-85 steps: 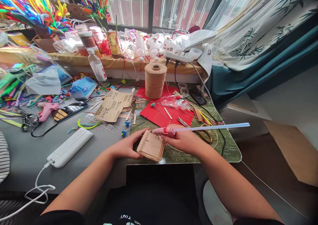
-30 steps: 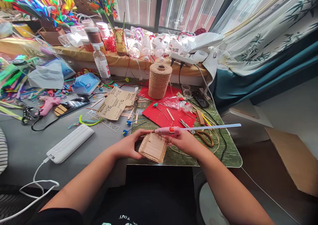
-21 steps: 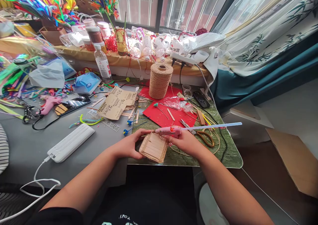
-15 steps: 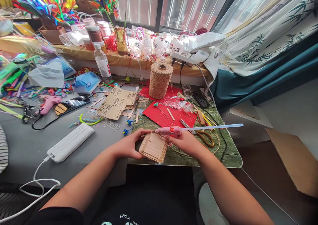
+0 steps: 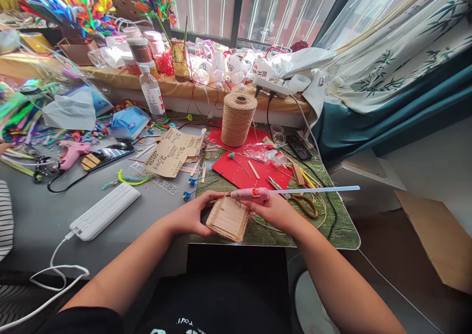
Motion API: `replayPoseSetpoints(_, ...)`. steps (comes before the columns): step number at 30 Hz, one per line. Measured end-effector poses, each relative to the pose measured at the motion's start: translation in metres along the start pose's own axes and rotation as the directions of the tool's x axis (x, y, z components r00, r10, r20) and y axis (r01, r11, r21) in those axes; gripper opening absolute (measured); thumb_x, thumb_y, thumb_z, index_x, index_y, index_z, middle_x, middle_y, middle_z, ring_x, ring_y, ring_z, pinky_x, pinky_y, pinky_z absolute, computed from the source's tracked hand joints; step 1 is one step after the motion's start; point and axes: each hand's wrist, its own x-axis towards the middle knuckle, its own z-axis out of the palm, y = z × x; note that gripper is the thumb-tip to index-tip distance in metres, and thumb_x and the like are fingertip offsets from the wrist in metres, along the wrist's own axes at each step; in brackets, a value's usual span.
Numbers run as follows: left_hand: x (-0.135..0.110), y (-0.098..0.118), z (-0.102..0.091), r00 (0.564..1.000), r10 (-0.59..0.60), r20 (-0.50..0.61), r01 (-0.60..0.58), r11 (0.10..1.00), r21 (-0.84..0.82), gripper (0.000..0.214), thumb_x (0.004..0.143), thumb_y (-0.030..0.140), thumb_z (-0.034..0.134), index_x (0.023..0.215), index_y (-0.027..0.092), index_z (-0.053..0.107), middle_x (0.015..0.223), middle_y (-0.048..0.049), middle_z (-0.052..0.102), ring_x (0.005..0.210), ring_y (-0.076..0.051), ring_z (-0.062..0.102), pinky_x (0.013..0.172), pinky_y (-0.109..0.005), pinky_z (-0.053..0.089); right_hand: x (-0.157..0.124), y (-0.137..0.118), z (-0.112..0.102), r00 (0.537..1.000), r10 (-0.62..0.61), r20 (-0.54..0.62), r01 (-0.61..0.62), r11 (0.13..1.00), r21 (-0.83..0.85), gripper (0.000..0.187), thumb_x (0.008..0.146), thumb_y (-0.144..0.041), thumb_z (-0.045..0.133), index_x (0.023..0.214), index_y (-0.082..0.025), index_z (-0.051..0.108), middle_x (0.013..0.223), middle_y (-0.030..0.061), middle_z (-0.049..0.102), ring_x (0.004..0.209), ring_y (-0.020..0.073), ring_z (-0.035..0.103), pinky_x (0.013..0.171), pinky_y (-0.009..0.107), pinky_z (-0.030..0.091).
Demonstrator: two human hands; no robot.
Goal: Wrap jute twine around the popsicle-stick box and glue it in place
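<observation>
My left hand (image 5: pixel 191 213) grips a small box of wooden craft sticks (image 5: pixel 227 218) by its left side, thumb and fingers around the edge. Twine is wound about the box's sides. My right hand (image 5: pixel 275 210) is closed round a pink hot glue gun (image 5: pixel 249 195). A long translucent glue stick (image 5: pixel 317 190) sticks out of its back, pointing right. The gun's nozzle is at the far rim of the box; whether it touches is too small to tell. Behind my hands lie red sheets (image 5: pixel 236 171) and a large twine spool (image 5: pixel 239 120).
Scissors (image 5: pixel 304 204) lie right of my right hand. Sandpaper sheets (image 5: pixel 173 152), a white power bank (image 5: pixel 105 211) and a second pink glue gun (image 5: pixel 73 154) are on the left. A water bottle (image 5: pixel 153 95) stands behind. Another person's hand (image 5: pixel 4 147) shows at the left edge.
The glue stick's far end has dipped slightly. At the left edge another person's hand has come into view and the striped sleeve has shifted. My hands keep their holds.
</observation>
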Motion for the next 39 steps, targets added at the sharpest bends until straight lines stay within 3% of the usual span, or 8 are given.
replayPoseSetpoints(17,0.000,-0.001,0.000,1.000,0.017,0.001,-0.017,1.000,0.012,0.101,0.067,0.019,0.088,0.154,0.029,0.038,0.156,-0.0155,0.050,0.144,-0.035,0.052,0.122,-0.056,0.038,0.000,-0.001,0.001,1.000,-0.003,0.009,0.002,0.999,0.044,0.040,0.099,-0.042,0.063,0.136,-0.031,0.070,0.135,0.0023,0.073,0.121,0.0284,0.070,0.097,0.042,0.062)
replayPoseSetpoints(28,0.001,0.002,0.002,0.995,0.100,0.009,-0.100,0.994,0.038,0.108,0.069,0.019,0.087,0.156,0.031,0.026,0.163,-0.0184,0.038,0.152,-0.035,0.042,0.126,-0.057,0.030,-0.015,-0.005,0.003,0.994,-0.096,-0.052,0.099,0.993,0.064,0.045,0.099,-0.049,0.065,0.138,-0.027,0.070,0.142,0.0070,0.069,0.136,0.0298,0.062,0.118,0.048,0.048)
replayPoseSetpoints(33,-0.002,0.003,0.003,0.995,0.102,0.019,-0.103,0.985,0.136,0.094,0.072,0.017,0.082,0.152,0.031,0.035,0.165,-0.0146,0.038,0.150,-0.034,0.045,0.125,-0.052,0.035,-0.019,-0.005,0.009,0.992,-0.097,-0.085,0.104,0.991,0.079,0.043,0.100,-0.050,0.064,0.136,-0.027,0.071,0.142,0.0066,0.069,0.137,0.0300,0.061,0.121,0.049,0.045)
replayPoseSetpoints(39,-0.003,0.013,0.002,0.995,0.103,0.011,-0.100,0.929,0.357,0.096,0.069,0.016,0.080,0.154,0.030,0.038,0.161,-0.0118,0.044,0.148,-0.034,0.046,0.126,-0.049,0.034,-0.021,-0.002,0.011,0.990,-0.106,-0.094,0.112,0.991,0.071,0.044,0.100,-0.050,0.064,0.139,-0.030,0.069,0.144,0.0044,0.068,0.135,0.0294,0.062,0.119,0.049,0.047)
